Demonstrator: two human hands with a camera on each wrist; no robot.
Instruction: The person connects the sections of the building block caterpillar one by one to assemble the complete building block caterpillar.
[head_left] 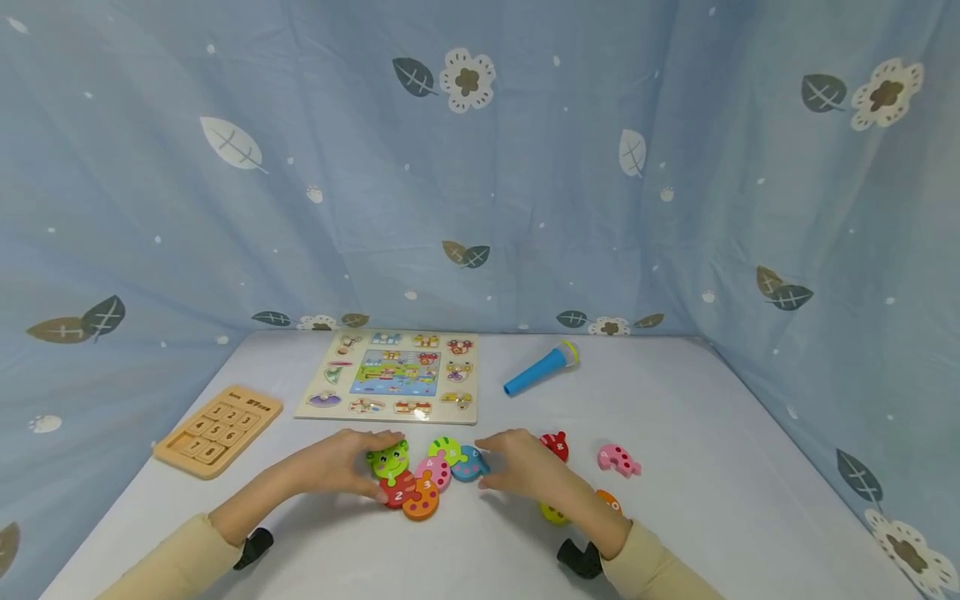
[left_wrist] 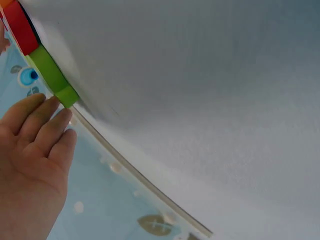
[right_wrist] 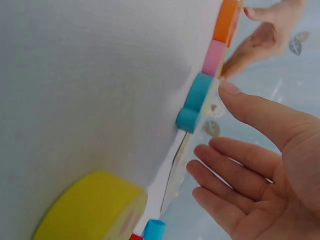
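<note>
White table (head_left: pixel 712 467) nearest: left hand (head_left: pixel 341 463), fingers straight, touches green frog-head piece (head_left: pixel 388 460) of numbered caterpillar puzzle (head_left: pixel 420 479). Right hand (head_left: pixel 525 467), fingers relaxed, thumb at blue piece (head_left: pixel 469 464); neither grips. Behind: picture puzzle board (head_left: pixel 390 373), blue microphone (head_left: pixel 540 369).

Setting: staged play corner, likely a recording booth rather than a lived-in room. White table (head_left: pixel 675 400) enclosed on three sides by a blue curtain (head_left: pixel 525 167) printed with leaves and flowers. Contents are children's toys: wooden picture puzzle board (head_left: pixel 390 375), wooden number pad (head_left: pixel 219 430), blue toy microphone (head_left: pixel 540 369), coloured numbered caterpillar pieces (head_left: pixel 420 479).
</note>
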